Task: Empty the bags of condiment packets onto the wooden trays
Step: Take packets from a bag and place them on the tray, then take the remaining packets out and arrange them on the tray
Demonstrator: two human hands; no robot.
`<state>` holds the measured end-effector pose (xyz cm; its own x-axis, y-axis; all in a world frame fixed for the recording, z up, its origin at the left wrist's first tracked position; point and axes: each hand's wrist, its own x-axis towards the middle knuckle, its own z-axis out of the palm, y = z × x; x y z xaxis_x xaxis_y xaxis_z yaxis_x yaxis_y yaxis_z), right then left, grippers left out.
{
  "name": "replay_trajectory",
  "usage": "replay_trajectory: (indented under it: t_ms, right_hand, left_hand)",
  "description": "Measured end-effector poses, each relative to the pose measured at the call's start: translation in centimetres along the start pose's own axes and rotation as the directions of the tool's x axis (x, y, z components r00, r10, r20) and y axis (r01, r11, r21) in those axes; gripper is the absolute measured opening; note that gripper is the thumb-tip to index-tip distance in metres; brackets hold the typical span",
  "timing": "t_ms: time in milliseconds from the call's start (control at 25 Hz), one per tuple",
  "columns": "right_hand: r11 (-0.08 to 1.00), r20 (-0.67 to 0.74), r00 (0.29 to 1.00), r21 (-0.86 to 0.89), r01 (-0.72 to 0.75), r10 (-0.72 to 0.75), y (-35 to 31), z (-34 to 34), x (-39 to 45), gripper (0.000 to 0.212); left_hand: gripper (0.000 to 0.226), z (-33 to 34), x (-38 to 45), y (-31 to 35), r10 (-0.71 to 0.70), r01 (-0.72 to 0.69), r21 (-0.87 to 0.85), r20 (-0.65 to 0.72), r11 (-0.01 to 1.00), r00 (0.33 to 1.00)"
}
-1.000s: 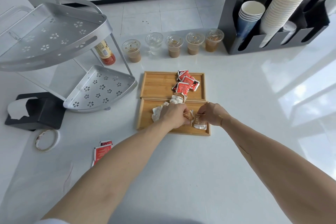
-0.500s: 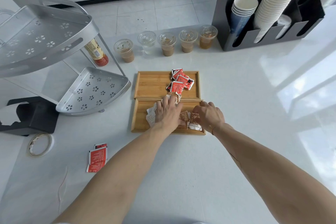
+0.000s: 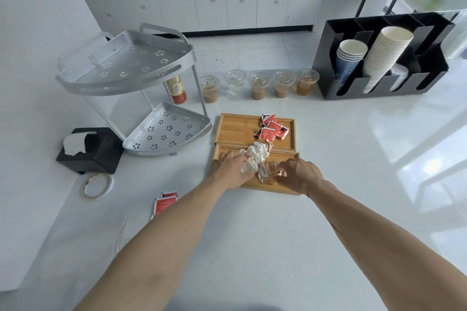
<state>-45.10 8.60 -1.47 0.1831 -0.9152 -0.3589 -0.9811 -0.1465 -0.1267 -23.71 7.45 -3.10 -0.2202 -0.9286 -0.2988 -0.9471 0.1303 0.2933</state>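
Two wooden trays lie side by side on the white counter. The far tray (image 3: 237,131) carries a heap of red packets (image 3: 271,129) at its right end. On the near tray (image 3: 290,156) there is a pile of white packets (image 3: 255,155) with brown packets (image 3: 269,171) just to its right. My left hand (image 3: 228,171) lies flat, fingers spread, on the left side of the white pile. My right hand (image 3: 298,175) is curled over the brown packets, its fingertips on them. I see no bag in either hand.
Loose red packets (image 3: 165,203) lie on the counter at the left front, near a tape roll (image 3: 97,185) and a black tissue box (image 3: 91,151). A metal corner rack (image 3: 166,131) stands left of the trays. Lidded cups (image 3: 257,86) and a black cup holder (image 3: 379,88) stand behind.
My left hand has slid left and flattened, which uncovers more of the white packets. My right hand has stayed on the brown packets. The view has tilted up.
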Motion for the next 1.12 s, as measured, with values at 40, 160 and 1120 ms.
replay_trajectory:
  t_ms: [40,160,1120]
  right_hand:
    - [0.999,0.026,0.999,-0.027,0.019,-0.019,-1.0,-0.1,-0.2,0.044]
    - [0.994,0.090,0.993,-0.074,0.079,-0.072,-4.4,0.0,-0.5,0.043]
    - [0.949,0.063,0.948,-0.012,0.315,-0.313,-25.9,7.4,3.1,0.044]
  left_hand:
    - [0.059,-0.5,-1.0,-1.1,-0.009,0.008,0.006,0.049,1.000,0.999]
    - [0.061,-2.1,-3.9,-5.3,-0.074,0.076,-0.002,0.228,0.997,0.971]
    - [0.044,-1.3,-14.2,-22.6,-0.277,0.281,-0.056,0.068,0.958,0.958]
